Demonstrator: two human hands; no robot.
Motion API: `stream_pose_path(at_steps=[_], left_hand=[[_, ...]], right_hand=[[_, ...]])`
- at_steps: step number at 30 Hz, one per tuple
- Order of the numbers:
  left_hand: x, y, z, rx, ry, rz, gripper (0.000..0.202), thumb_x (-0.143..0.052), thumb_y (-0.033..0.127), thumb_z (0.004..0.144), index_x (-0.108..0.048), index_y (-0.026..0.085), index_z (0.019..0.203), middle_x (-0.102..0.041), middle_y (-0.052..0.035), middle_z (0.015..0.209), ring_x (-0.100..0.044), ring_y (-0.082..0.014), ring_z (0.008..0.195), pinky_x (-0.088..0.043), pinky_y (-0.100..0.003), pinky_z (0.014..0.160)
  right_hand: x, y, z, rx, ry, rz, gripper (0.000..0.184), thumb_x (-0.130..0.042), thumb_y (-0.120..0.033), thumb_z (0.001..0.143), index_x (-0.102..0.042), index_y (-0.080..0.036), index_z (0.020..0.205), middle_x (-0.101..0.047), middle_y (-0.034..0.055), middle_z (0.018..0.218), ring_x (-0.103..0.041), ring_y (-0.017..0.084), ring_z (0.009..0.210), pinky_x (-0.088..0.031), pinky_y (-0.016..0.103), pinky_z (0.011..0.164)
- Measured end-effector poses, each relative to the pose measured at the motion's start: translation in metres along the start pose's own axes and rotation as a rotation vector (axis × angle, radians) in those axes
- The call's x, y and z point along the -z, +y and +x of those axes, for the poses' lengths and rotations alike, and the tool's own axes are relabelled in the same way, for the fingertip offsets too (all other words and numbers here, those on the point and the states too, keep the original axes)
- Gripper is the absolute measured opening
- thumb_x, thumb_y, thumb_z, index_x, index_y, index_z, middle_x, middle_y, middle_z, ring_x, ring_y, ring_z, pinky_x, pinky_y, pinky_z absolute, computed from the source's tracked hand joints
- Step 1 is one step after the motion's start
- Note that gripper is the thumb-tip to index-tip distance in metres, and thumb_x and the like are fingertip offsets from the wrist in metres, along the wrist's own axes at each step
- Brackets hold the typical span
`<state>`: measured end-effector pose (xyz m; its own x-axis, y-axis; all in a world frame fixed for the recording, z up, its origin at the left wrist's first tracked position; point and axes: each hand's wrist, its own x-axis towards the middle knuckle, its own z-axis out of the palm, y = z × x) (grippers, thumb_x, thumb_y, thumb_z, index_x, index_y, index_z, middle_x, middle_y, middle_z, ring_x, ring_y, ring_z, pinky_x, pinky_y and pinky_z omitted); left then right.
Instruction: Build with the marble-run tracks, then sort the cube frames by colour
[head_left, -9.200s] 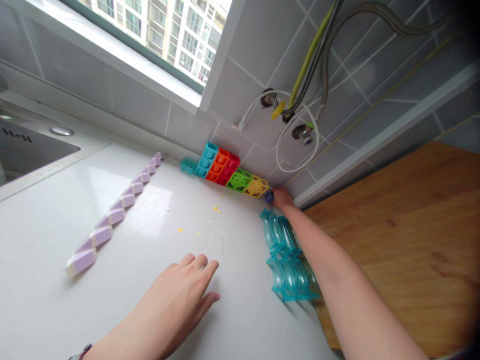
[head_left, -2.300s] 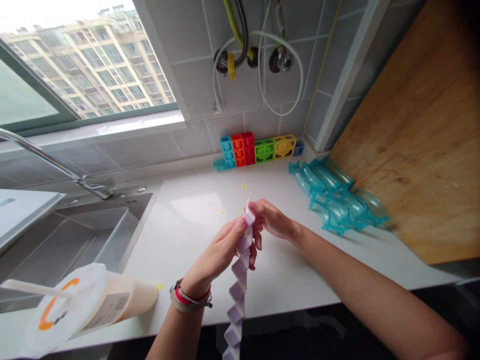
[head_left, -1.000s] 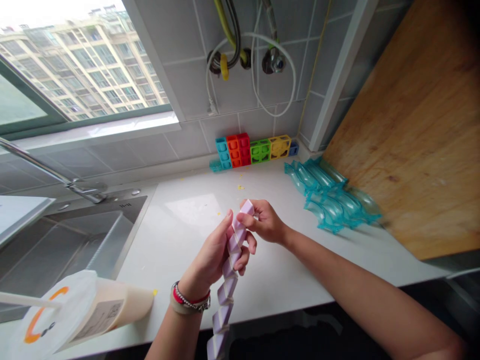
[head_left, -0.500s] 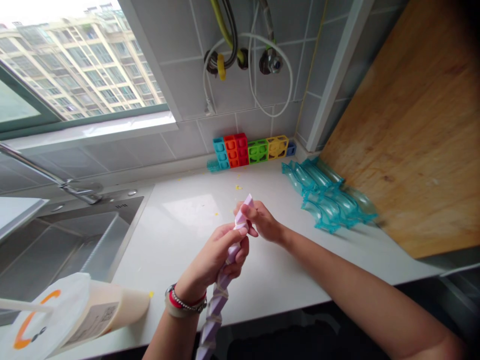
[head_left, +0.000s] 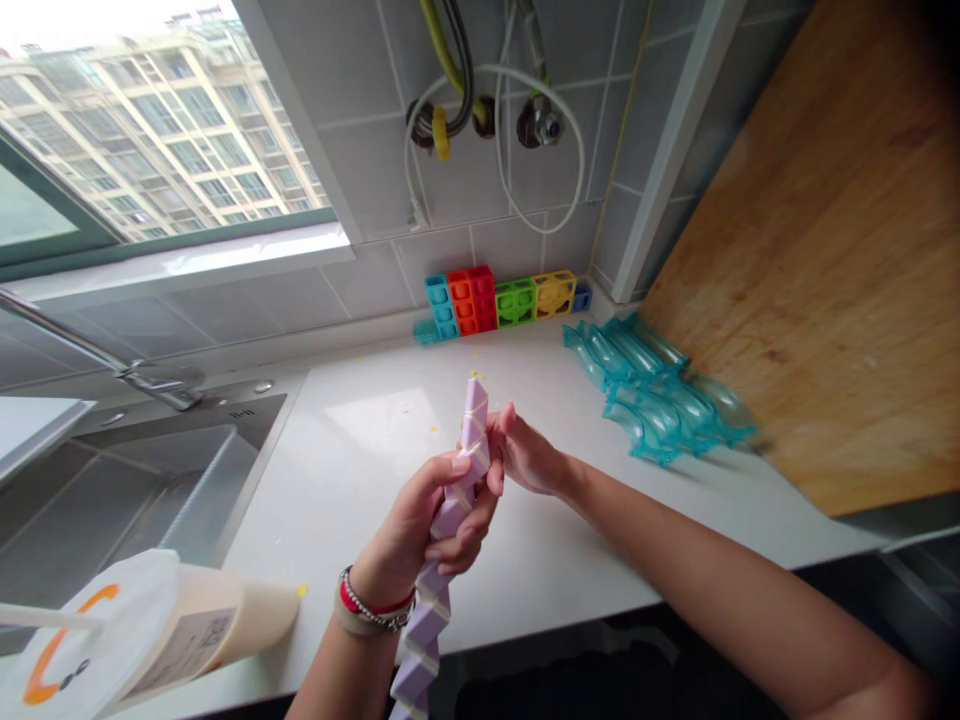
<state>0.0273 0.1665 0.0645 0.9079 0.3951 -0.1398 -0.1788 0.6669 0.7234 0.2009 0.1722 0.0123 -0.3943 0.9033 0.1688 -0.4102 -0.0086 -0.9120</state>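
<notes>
A lilac snake puzzle (head_left: 475, 425) made of wedge-shaped segments with pale seams runs up from the bottom edge of the head view. My left hand (head_left: 442, 515) is closed around its upper part, the thumb pressed on one segment. The top end sticks up past the thumb as a straight piece, while the lower part zigzags down over the counter's front edge. My right hand (head_left: 529, 452) is beside the top end with its thumb raised off the puzzle. Its fingers are bent at the puzzle's right side, and part of them is hidden behind it.
Colourful pop-bubble blocks (head_left: 474, 300) stand against the tiled wall. Clear teal inflated packing tubes (head_left: 660, 385) lie on the white counter (head_left: 352, 520) near a wooden board (head_left: 840, 280). A drink cup with a straw (head_left: 157, 630) stands at the front left by the sink (head_left: 82, 500).
The right thumb has lifted off the puzzle's top end, and the right fingers have loosened. The top end now stands straighter and shows more segments. The left hand still holds the puzzle.
</notes>
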Motion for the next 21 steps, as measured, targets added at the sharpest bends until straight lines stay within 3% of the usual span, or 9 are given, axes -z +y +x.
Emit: stream_pose_path(at_steps=[3,7,14,21], left_hand=[[-0.0012,-0.0003,-0.0004,0.039,0.011,0.024,0.035,-0.05,0.043,0.1,-0.068,0.014,0.093,-0.053,0.0044,0.054,-0.022,-0.0011,0.029,-0.032,-0.013,0.029],[-0.0035,0.0004,-0.0017,0.075,0.059,0.049,0.034,-0.052,0.045,0.1,-0.066,0.015,0.093,-0.051,0.0059,0.054,-0.02,-0.001,0.031,-0.03,-0.012,0.029],[-0.0078,0.0031,-0.0005,0.072,0.091,0.12,0.025,-0.068,0.039,0.094,-0.059,0.017,0.086,-0.048,0.0084,0.051,-0.02,-0.0003,0.029,-0.029,-0.011,0.028],[-0.0039,0.0008,-0.0027,0.115,0.087,0.111,0.036,-0.074,0.042,0.088,-0.055,0.017,0.071,-0.044,0.0075,0.046,-0.021,0.0,0.027,-0.028,-0.013,0.026]], right_hand=[[-0.0022,0.0004,-0.0005,-0.016,-0.022,-0.005,0.074,-0.055,-0.091,0.08,-0.057,-0.018,0.067,-0.054,-0.0029,0.041,-0.05,0.012,0.041,-0.036,0.023,0.047],[-0.0039,0.0027,-0.0003,-0.018,-0.044,0.077,0.069,-0.052,-0.085,0.088,-0.053,-0.019,0.065,-0.056,-0.0025,0.045,-0.052,0.012,0.044,-0.038,0.023,0.049],[-0.0031,0.0062,-0.0006,-0.051,-0.013,0.157,0.064,-0.055,-0.083,0.087,-0.047,-0.022,0.069,-0.061,-0.0017,0.057,-0.053,0.012,0.05,-0.041,0.024,0.052],[-0.0063,0.0083,0.0017,-0.12,0.044,0.21,0.071,-0.041,-0.087,0.089,-0.054,-0.02,0.072,-0.056,-0.0013,0.058,-0.043,0.012,0.05,-0.036,0.026,0.054]])
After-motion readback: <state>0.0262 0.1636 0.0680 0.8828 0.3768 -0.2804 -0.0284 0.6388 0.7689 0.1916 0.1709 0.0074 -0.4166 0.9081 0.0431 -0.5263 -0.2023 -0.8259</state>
